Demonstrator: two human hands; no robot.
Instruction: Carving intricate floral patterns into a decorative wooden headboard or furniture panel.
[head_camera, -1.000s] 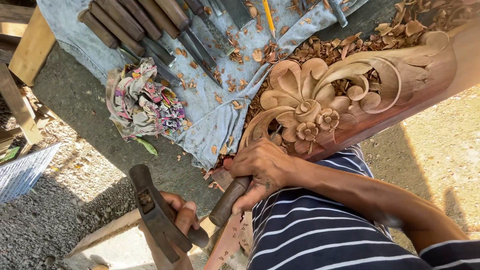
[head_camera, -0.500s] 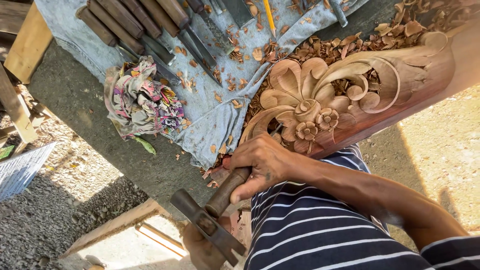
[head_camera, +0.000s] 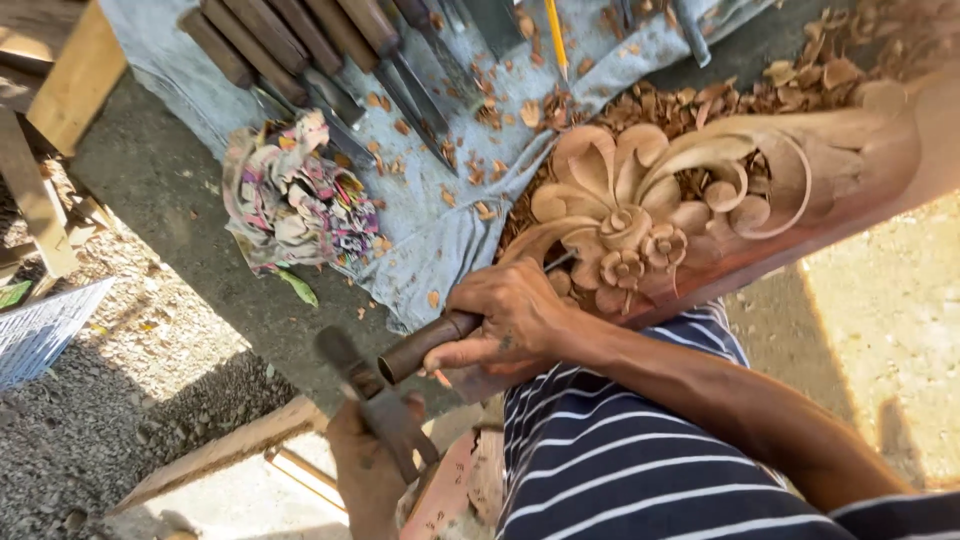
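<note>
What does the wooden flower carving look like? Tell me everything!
The carved wood panel is pale reddish-brown, cut with a big petalled flower, two little rosettes under it and a curling scroll to the right. It lies tilted across the person's lap, partly in bright sun. Wood chips lie piled behind it and in its hollows. The right hand rests against its lower edge, holding a chisel to the wood.

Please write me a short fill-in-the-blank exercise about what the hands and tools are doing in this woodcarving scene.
1. The chisel is gripped by the ____ hand.
2. The other hand holds a ____ close to the chisel's handle end.
3. The wooden panel is carved with scrolls and ____.
4. Spare chisels lie on a blue ____.

Missing words: right; hammer; flowers; cloth
</note>
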